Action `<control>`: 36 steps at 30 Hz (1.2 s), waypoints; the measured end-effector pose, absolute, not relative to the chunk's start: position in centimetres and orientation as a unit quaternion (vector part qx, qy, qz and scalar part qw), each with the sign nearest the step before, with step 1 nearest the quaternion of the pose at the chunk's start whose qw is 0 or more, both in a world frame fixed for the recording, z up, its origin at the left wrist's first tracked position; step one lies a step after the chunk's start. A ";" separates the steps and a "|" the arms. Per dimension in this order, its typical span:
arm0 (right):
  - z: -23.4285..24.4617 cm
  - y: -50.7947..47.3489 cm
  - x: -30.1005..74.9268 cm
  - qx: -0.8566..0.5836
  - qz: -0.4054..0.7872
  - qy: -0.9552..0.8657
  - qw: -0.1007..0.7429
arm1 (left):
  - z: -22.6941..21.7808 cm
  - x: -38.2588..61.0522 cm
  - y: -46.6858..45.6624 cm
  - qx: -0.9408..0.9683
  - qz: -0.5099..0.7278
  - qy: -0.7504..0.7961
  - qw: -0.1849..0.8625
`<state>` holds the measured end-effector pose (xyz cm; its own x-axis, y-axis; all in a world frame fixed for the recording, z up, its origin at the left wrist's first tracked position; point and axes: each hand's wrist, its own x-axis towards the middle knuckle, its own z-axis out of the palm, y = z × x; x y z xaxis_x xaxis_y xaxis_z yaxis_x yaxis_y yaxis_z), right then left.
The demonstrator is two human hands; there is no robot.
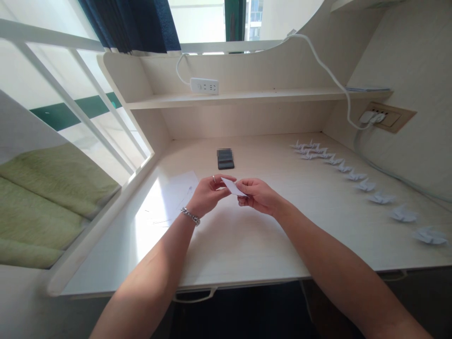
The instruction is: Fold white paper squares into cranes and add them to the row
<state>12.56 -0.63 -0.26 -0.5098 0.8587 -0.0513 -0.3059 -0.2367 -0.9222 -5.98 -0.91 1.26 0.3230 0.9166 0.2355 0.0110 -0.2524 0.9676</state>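
A small folded piece of white paper point(233, 187) is held up between both hands, above the middle of the desk. My left hand point(209, 192), with a ring and a chain bracelet, grips its left end between thumb and fingers. On the other end, my right hand point(259, 194) pinches it, thumb on top and fingers curled below. White sheets of paper point(181, 186) lie flat on the desk to the left, partly in bright sunlight. Beyond the hands rests a dark phone point(225, 159). Several folded paper cranes point(365, 185) stand in a line along the right side.
The pale desk point(240, 249) has a shelf point(247, 98) at the back carrying a white power strip point(205, 86). A white cable point(325, 66) runs down to a wall socket point(388, 117) at right. White railings point(95, 113) border the left side.
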 end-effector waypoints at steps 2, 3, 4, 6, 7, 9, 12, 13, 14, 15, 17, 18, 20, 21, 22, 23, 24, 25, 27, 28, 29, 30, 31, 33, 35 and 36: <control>-0.4 -0.6 12.4 -0.291 0.736 -0.473 0.386 | 1.0 -5.6 -0.8 0.638 0.467 0.369 0.488; -0.5 -0.5 12.4 -0.298 0.731 -0.481 0.382 | 0.9 -5.6 -0.8 0.632 0.470 0.374 0.490; -0.5 -0.4 12.5 -0.310 0.720 -0.490 0.381 | 0.9 -5.6 -0.7 0.624 0.472 0.382 0.491; -0.5 0.0 12.7 -0.336 0.698 -0.492 0.397 | 1.0 -5.9 -0.5 0.610 0.469 0.407 0.492; -0.5 0.2 13.0 -0.346 0.688 -0.487 0.413 | 1.0 -6.1 -0.5 0.604 0.464 0.421 0.493; -0.4 0.5 13.4 -0.349 0.670 -0.481 0.444 | 1.1 -6.4 -0.4 0.597 0.449 0.446 0.494; -0.2 0.5 13.7 -0.359 0.611 -0.541 0.453 | 1.1 -6.6 -0.4 0.596 0.427 0.456 0.504; -0.2 0.5 13.7 -0.367 0.591 -0.560 0.450 | 1.1 -6.6 -0.5 0.595 0.426 0.457 0.506; -0.3 0.4 13.7 -0.376 0.575 -0.573 0.446 | 1.2 -6.6 -0.5 0.593 0.426 0.458 0.507; -0.3 0.4 13.7 -0.386 0.564 -0.583 0.440 | 1.2 -6.5 -0.6 0.591 0.428 0.460 0.506; -0.3 0.2 13.6 -0.400 0.556 -0.591 0.426 | 1.3 -6.5 -0.6 0.586 0.430 0.462 0.508; -0.2 0.2 13.6 -0.404 0.556 -0.592 0.420 | 1.3 -6.5 -0.7 0.584 0.430 0.462 0.509; -0.1 0.1 13.6 -0.403 0.560 -0.595 0.414 | 1.4 -6.5 -0.7 0.581 0.429 0.462 0.515; 0.0 0.1 13.7 -0.399 0.562 -0.596 0.413 | 1.4 -6.5 -0.7 0.580 0.429 0.461 0.517; 0.0 0.1 13.7 -0.395 0.564 -0.596 0.413 | 1.4 -6.6 -0.7 0.579 0.429 0.461 0.518; 0.0 0.1 13.7 -0.390 0.566 -0.597 0.413 | 1.4 -6.6 -0.6 0.578 0.430 0.461 0.519; 0.1 0.1 13.7 -0.386 0.569 -0.597 0.414 | 1.4 -6.6 -0.6 0.577 0.431 0.461 0.519; 0.0 0.0 13.8 -0.383 0.570 -0.597 0.414 | 1.4 -6.6 -0.6 0.576 0.432 0.461 0.519; 0.0 0.0 13.8 -0.381 0.573 -0.597 0.413 | 1.4 -6.7 -0.5 0.575 0.434 0.461 0.519; -0.1 0.0 13.8 -0.380 0.574 -0.596 0.413 | 1.3 -6.7 -0.5 0.574 0.435 0.460 0.519; -0.1 0.0 13.8 -0.378 0.575 -0.596 0.414 | 1.3 -6.7 -0.5 0.573 0.436 0.459 0.521; -0.1 0.0 13.8 -0.378 0.575 -0.595 0.415 | 1.3 -6.7 -0.5 0.572 0.438 0.457 0.522; -0.1 0.0 13.7 -0.377 0.575 -0.594 0.417 | 1.3 -6.7 -0.5 0.571 0.439 0.455 0.524; 0.0 0.0 13.7 -0.376 0.577 -0.592 0.418 | 1.3 -6.6 -0.5 0.571 0.440 0.451 0.527; 0.0 -0.1 13.7 -0.378 0.579 -0.590 0.417 | 1.2 -6.6 -0.5 0.573 0.436 0.449 0.529; 0.1 -0.1 13.7 -0.378 0.582 -0.589 0.415 | 1.2 -6.6 -0.5 0.573 0.434 0.449 0.530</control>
<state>13.70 -0.06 0.07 -0.3706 0.9275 0.0488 -0.0369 0.0378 -0.9986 -6.65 -0.50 1.22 0.2186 0.9756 0.0223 0.0554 -0.0352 0.9978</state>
